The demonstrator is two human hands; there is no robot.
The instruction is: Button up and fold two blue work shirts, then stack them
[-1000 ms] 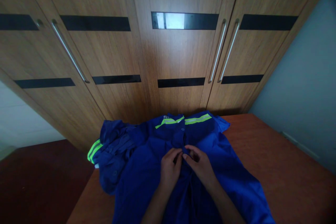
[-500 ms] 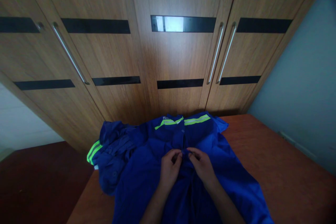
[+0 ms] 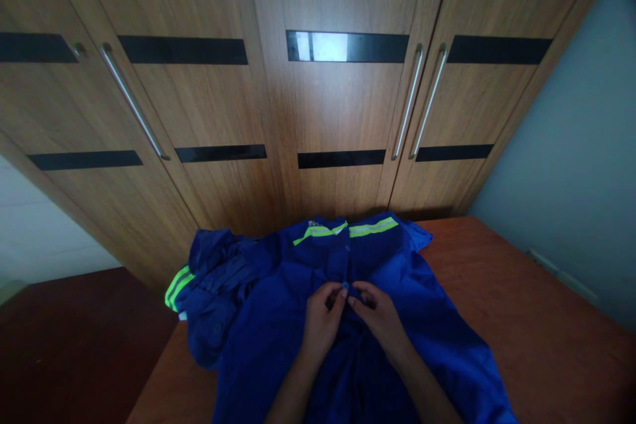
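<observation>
A blue work jacket [image 3: 293, 278] with yellow-green reflective strips lies spread front up, its collar end towards the wardrobe. At the middle of its front, the thumb and forefinger of my left hand [image 3: 322, 318] are pinched at the button placket. A small round button [image 3: 345, 285] shows at those fingertips. Just to the right, my right hand [image 3: 377, 315] has its thumb and fingers bent at the front opening, on the jacket's edge; the cloth between them is mostly hidden. Higher up the placket sits another button [image 3: 348, 248].
Beneath the jacket is a reddish-brown wooden table [image 3: 536, 338]. A bunched sleeve with bright stripes [image 3: 179, 288] lies at the left edge. Behind stands a wooden wardrobe [image 3: 338, 106] with long metal handles. A pale wall [image 3: 561, 165] rises at the right.
The button now shows face up at my left fingertips. My right thumb has shifted slightly left and down, and the placket opening above my hands looks narrower.
</observation>
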